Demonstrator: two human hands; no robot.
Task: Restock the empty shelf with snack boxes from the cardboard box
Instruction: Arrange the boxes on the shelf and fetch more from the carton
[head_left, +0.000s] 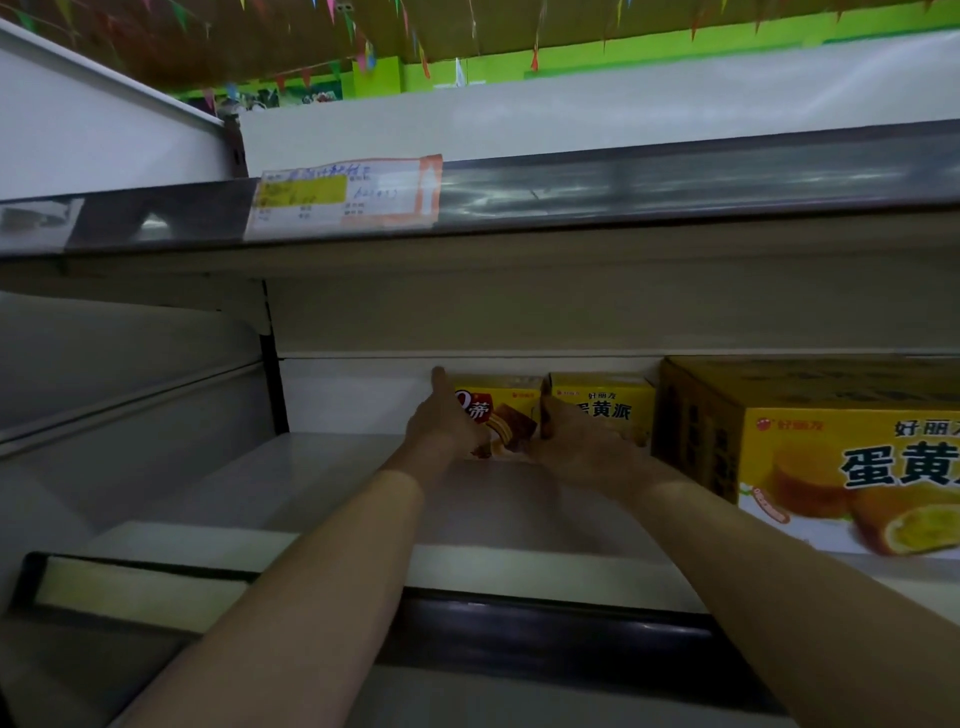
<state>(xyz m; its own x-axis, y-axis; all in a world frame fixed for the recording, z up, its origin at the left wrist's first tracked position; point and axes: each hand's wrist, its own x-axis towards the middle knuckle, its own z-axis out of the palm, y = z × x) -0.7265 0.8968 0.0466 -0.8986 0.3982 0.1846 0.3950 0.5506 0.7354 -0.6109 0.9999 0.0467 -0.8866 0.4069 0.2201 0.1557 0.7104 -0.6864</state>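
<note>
Left hand (447, 423) and right hand (576, 441) held a snack box (506, 415) at the shelf (322, 467) rear, fingers clamped on its sides, just beside a second box (613, 410).

Both arms are reaching way into the white shelf (322, 483). The left hand (447, 423), thumb sticking up, grips the left side of a yellow snack box (506, 415) with chocolate cake on it, and the right hand (576, 441) holds its right side. Another small yellow box (608, 410) sits just beside it, and there's a big yellow carton (810, 457) on the right.
</note>
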